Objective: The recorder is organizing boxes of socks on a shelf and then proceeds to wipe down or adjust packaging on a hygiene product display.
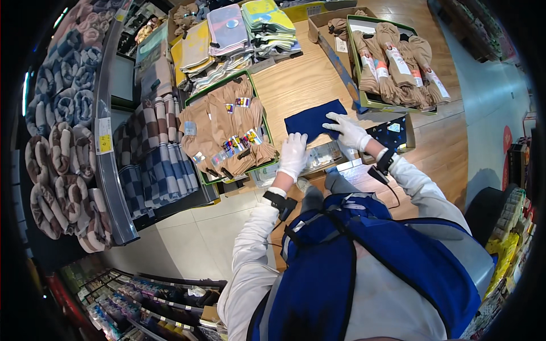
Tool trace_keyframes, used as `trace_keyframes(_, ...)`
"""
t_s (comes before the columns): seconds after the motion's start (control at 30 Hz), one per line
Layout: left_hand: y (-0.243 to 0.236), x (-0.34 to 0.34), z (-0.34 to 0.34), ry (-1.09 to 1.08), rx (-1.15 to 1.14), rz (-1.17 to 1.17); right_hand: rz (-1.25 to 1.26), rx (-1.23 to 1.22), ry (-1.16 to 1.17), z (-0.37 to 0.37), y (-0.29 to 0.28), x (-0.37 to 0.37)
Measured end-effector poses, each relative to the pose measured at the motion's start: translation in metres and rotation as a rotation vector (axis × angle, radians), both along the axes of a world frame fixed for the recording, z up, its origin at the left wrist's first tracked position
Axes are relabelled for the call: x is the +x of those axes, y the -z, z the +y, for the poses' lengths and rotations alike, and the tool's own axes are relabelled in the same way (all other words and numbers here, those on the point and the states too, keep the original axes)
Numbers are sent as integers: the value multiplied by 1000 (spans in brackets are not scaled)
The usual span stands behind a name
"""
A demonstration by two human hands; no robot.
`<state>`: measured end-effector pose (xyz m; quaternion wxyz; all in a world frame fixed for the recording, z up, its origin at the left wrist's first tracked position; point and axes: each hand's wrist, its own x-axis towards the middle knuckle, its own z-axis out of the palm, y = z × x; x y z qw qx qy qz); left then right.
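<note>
Near the bottom of the frame I saw the person in white sleeves [253, 238] and a blue vest [321, 278]. Just right of centre, a dark navy cloth [315, 118] lay flat on the pale wooden surface [277, 91]. The white-gloved left hand [293, 154] touched its near left edge; I couldn't quite tell whether that grip was pinching the fabric. The gloved right hand [347, 131] rested on the cloth's right end, its grip spread. Left of the cloth sat a green-rimmed tray [266, 122] of tan garments [219, 122]; bundled tan hosiery [392, 62] filled a box [352, 54] at upper right. Farther off, folded yellow and grey cloths [228, 28] were stacked at the top.
</note>
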<state>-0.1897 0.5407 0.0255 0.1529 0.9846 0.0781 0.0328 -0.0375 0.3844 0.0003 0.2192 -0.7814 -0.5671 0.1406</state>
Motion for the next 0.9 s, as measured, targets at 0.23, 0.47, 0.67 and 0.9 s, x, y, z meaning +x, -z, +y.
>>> trace_keyframes(0.23, 7, 3, -22, -119, -221, -47, -91, -108, 98, 16, -30, -34)
trace_keyframes(0.47, 46, 27, -28, -286, -191, 34, -170, -274, 169, 46, 12, -38)
trace_keyframes(0.67, 52, 71, 17, -365, -214, -7, -114, -222, 178, 94, 7, 7)
trace_keyframes(0.9, 46, 128, 56, -524, -200, 88, -158, -262, 219, 140, 11, 53)
